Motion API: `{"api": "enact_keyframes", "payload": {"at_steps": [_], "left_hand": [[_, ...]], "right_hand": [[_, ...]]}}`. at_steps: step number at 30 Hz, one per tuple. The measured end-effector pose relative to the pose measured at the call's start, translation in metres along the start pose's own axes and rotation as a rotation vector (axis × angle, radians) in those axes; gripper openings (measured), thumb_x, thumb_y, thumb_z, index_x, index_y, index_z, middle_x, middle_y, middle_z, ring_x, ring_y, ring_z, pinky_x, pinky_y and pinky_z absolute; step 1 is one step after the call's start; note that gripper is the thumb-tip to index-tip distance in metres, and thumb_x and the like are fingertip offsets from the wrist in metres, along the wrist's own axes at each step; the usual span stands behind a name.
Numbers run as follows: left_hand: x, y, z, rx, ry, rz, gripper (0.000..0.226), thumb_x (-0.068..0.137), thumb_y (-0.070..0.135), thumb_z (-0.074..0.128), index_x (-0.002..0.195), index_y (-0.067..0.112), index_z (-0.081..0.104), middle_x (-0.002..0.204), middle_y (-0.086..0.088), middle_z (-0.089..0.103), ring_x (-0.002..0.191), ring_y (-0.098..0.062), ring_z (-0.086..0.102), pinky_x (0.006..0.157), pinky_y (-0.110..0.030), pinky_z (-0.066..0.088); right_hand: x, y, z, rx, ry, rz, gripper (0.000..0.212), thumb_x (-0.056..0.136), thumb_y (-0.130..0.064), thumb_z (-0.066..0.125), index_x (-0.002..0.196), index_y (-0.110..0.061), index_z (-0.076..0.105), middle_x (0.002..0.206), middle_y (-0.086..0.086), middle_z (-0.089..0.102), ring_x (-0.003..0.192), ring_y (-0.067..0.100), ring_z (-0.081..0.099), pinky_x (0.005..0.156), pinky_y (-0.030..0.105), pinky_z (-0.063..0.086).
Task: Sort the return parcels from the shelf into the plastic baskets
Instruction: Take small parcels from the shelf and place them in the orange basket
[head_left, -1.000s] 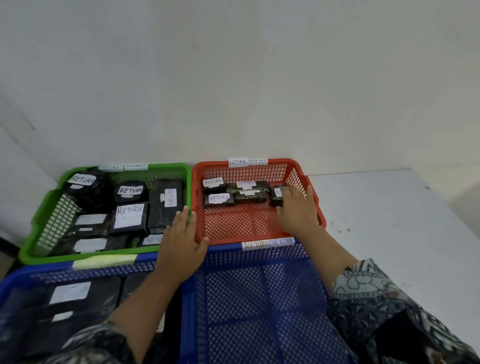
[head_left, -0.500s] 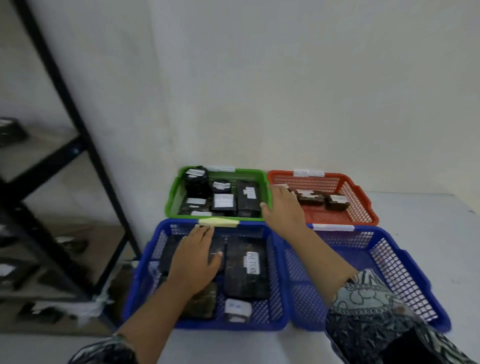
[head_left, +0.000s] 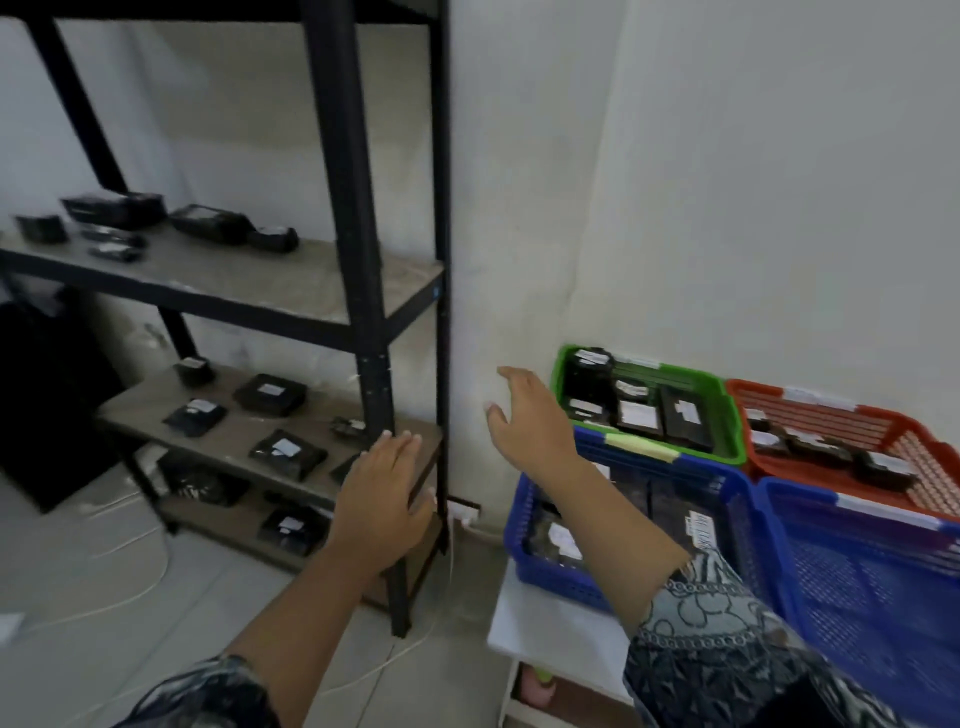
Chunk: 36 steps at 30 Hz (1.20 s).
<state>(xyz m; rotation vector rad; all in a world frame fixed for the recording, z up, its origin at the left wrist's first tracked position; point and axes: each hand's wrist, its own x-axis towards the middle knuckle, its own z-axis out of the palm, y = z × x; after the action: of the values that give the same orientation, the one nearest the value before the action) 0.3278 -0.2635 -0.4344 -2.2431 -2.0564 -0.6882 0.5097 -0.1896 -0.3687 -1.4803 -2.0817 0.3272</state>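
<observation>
Fetch step, seemingly: left hand (head_left: 384, 499), right hand (head_left: 530, 415) hovered empty, fingers straight, beside black metal shelf (head_left: 291, 283); next needed grip on black white-labelled parcel (head_left: 287, 453).

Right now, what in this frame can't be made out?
Head view only.
- Labels on shelf parcels: too small, blurred.
- Left blue basket contents: partly behind the right forearm.
- Right blue basket: cut by frame's right edge.
- Middle shelf board, right end: behind the left hand.
</observation>
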Motion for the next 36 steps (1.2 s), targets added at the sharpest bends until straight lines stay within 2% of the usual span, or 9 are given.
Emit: {"api": "enact_keyframes", "payload": {"at_steps": [3, 8, 13, 16, 19, 21, 26, 31, 36], "left_hand": [[0.003, -0.036, -0.022, 0.036, 0.025, -0.06, 0.067, 0.083, 0.045, 0.04, 0.139, 0.008, 0.042, 0.142, -0.011, 0.043, 0.136, -0.03, 0.032, 0.11, -0.044, 0.031], [0.018, -0.09, -0.05, 0.102, 0.062, -0.135, 0.064, 0.088, 0.034, 0.056, 0.142, 0.008, 0.035, 0.147, -0.011, 0.037, 0.14, -0.029, 0.025, 0.111, -0.043, 0.026], [0.051, -0.139, -0.068, 0.158, 0.076, -0.139, 0.062, 0.087, 0.033, 0.057, 0.14, 0.006, 0.038, 0.144, -0.014, 0.04, 0.137, -0.031, 0.029, 0.11, -0.047, 0.03], [0.083, -0.171, -0.075, 0.183, 0.072, -0.114, 0.061, 0.086, 0.034, 0.058, 0.138, 0.005, 0.04, 0.143, -0.015, 0.04, 0.135, -0.031, 0.033, 0.109, -0.048, 0.032], [0.117, -0.204, -0.083, 0.191, 0.098, -0.096, 0.06, 0.087, 0.035, 0.054, 0.138, 0.005, 0.04, 0.143, -0.015, 0.041, 0.134, -0.032, 0.034, 0.107, -0.049, 0.034], [0.139, -0.226, -0.09, 0.198, 0.12, -0.103, 0.063, 0.086, 0.039, 0.047, 0.139, 0.006, 0.039, 0.144, -0.013, 0.04, 0.137, -0.03, 0.03, 0.108, -0.046, 0.03], [0.18, -0.278, -0.103, 0.178, 0.138, -0.105, 0.061, 0.088, 0.033, 0.057, 0.14, 0.007, 0.039, 0.144, -0.012, 0.04, 0.138, -0.028, 0.029, 0.11, -0.043, 0.027], [0.214, -0.331, -0.108, 0.131, 0.136, -0.093, 0.057, 0.09, 0.036, 0.053, 0.138, 0.007, 0.041, 0.142, -0.012, 0.042, 0.135, -0.029, 0.033, 0.107, -0.043, 0.031], [0.262, -0.384, -0.117, 0.086, 0.087, -0.041, 0.057, 0.093, 0.034, 0.048, 0.142, 0.009, 0.034, 0.149, -0.009, 0.032, 0.14, -0.025, 0.024, 0.112, -0.04, 0.022]], "right_hand": [[0.013, -0.04, 0.022, 0.028, -0.046, -0.059, 0.053, 0.095, -0.031, 0.049, 0.143, -0.013, 0.036, 0.147, 0.008, 0.038, 0.133, 0.025, 0.038, 0.108, 0.036, 0.034], [0.042, -0.095, 0.052, 0.062, -0.079, -0.172, 0.051, 0.095, -0.031, 0.049, 0.142, -0.015, 0.036, 0.146, 0.005, 0.039, 0.134, 0.023, 0.036, 0.107, 0.035, 0.035], [0.086, -0.135, 0.084, 0.095, -0.116, -0.223, 0.053, 0.097, -0.031, 0.047, 0.146, -0.017, 0.032, 0.152, 0.003, 0.032, 0.142, 0.021, 0.025, 0.112, 0.038, 0.031], [0.12, -0.157, 0.104, 0.113, -0.096, -0.255, 0.052, 0.096, -0.031, 0.048, 0.144, -0.017, 0.032, 0.15, 0.004, 0.034, 0.136, 0.022, 0.034, 0.107, 0.038, 0.036], [0.156, -0.176, 0.124, 0.143, -0.082, -0.247, 0.052, 0.097, -0.033, 0.047, 0.144, -0.019, 0.031, 0.15, 0.001, 0.033, 0.134, 0.02, 0.037, 0.105, 0.039, 0.039], [0.181, -0.19, 0.137, 0.156, -0.065, -0.253, 0.052, 0.096, -0.033, 0.047, 0.144, -0.02, 0.032, 0.149, -0.001, 0.033, 0.132, 0.018, 0.039, 0.103, 0.036, 0.039], [0.238, -0.217, 0.167, 0.149, -0.066, -0.23, 0.05, 0.097, -0.032, 0.048, 0.143, -0.023, 0.032, 0.149, -0.003, 0.032, 0.13, 0.015, 0.04, 0.093, 0.028, 0.037], [0.293, -0.231, 0.204, 0.057, -0.109, -0.184, 0.055, 0.096, -0.035, 0.049, 0.146, -0.021, 0.03, 0.152, 0.0, 0.029, 0.136, 0.019, 0.034, 0.105, 0.036, 0.037], [0.347, -0.244, 0.233, 0.006, -0.11, -0.066, 0.057, 0.095, -0.037, 0.05, 0.146, -0.023, 0.028, 0.15, 0.005, 0.033, 0.134, 0.024, 0.037, 0.102, 0.039, 0.039]]}}
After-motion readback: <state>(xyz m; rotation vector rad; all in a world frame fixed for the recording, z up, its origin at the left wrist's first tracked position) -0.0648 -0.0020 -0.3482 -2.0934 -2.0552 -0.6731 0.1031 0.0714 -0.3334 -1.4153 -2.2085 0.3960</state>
